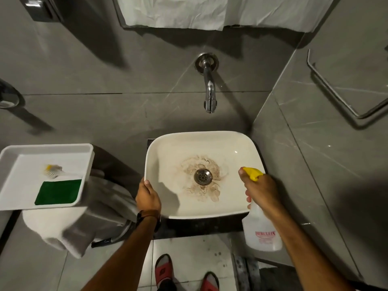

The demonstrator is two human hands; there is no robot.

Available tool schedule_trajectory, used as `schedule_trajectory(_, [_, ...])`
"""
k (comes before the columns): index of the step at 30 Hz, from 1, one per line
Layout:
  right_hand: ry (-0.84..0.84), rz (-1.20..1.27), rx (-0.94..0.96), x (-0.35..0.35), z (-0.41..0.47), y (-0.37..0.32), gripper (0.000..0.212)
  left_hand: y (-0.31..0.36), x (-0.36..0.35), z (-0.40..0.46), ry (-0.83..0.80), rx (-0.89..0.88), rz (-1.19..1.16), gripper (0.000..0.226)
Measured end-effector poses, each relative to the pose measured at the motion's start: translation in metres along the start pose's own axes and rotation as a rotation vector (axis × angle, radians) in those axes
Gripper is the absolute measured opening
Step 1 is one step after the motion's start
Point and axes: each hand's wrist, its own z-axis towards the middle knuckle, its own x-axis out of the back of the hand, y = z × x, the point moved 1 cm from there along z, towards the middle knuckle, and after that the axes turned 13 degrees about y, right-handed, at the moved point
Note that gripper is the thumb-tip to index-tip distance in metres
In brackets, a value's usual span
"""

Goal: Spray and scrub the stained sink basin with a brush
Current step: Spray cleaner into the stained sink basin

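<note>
Stain (202, 179) rings the drain, left of the right hand (261, 187) clutching the sprayer (259, 225), nozzle aimed there. Left hand (148, 198) clamps the sink (156, 148) rim; brush (53, 171) waits in the tray (12, 156), nearer that hand.

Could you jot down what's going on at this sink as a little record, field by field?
sink basin: white, empty of water
stain: brown rings around the drain
right hand: holds the spray bottle, yellow nozzle aimed into the basin
left hand: gripping the basin's near-left rim
brush: lying in the white tray to the left, untouched
green pad: in the same tray, nearer than the brush
tap: wall-mounted, no water running
stage: spraying; scrubbing not yet begun
</note>
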Motion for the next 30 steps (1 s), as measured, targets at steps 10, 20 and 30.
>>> schedule_trajectory(10, [-0.081,-0.152,0.025,0.018,-0.052,0.071,0.041,-0.003,-0.001,0.000,0.002,-0.002,0.020,0.047])
schedule_trajectory(20, [-0.122,-0.080,0.021,-0.015,-0.073,0.040,0.078,-0.001,0.000,0.000,-0.017,0.010,0.004,0.047])
schedule_trajectory(30, [-0.142,-0.268,-0.022,-0.016,-0.070,0.041,0.069,-0.002,0.000,0.002,-0.012,-0.002,0.013,0.047])
